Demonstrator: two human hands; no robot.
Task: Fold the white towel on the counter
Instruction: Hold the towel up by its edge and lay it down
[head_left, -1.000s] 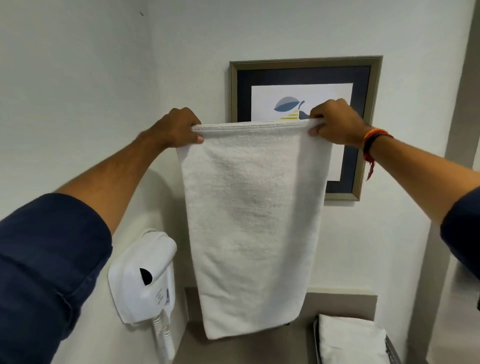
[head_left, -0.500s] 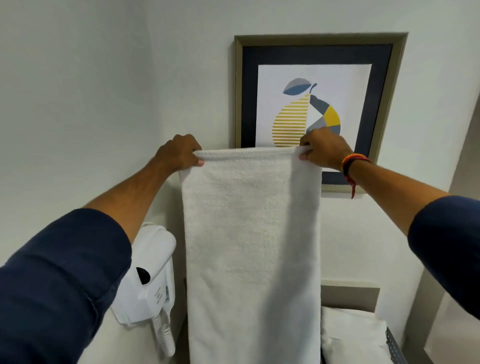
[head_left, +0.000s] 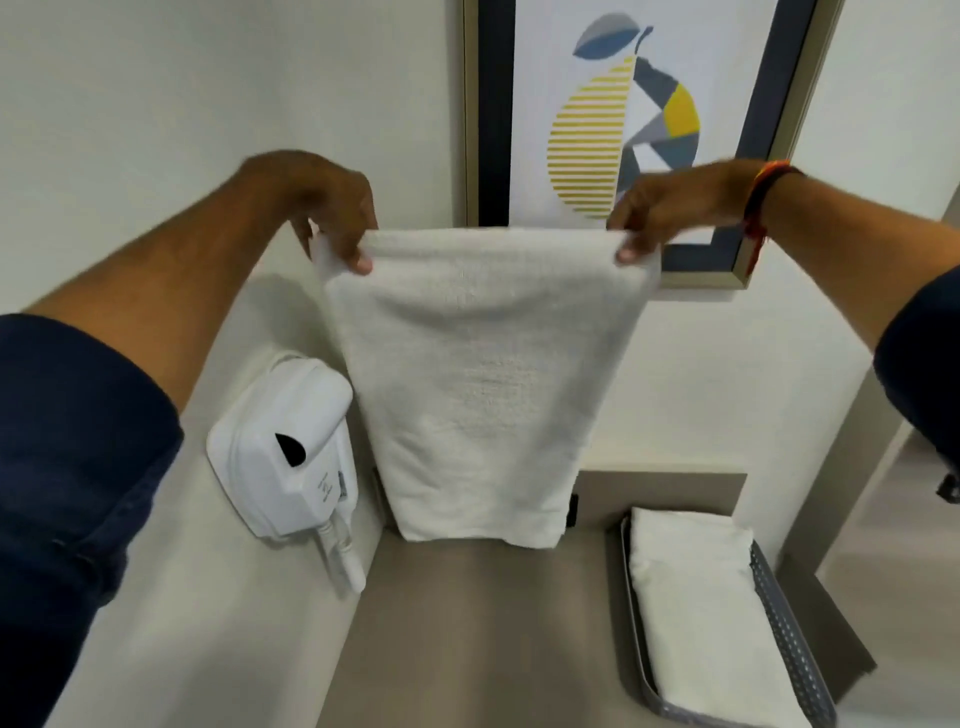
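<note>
Towel hung square above the bench

Left hand and right hand pinch the white towel top corners, letting it hang flat; its hem seems to touch the bench.

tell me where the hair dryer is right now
In the head view the hair dryer hangs on the left wall, just left of the hanging towel and above the counter.

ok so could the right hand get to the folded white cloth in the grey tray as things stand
Probably not yet. The right hand is pinching a top corner of the hanging white towel, as is the left hand. The path down to the folded white cloth in the grey perforated tray looks open once it lets go.
</note>
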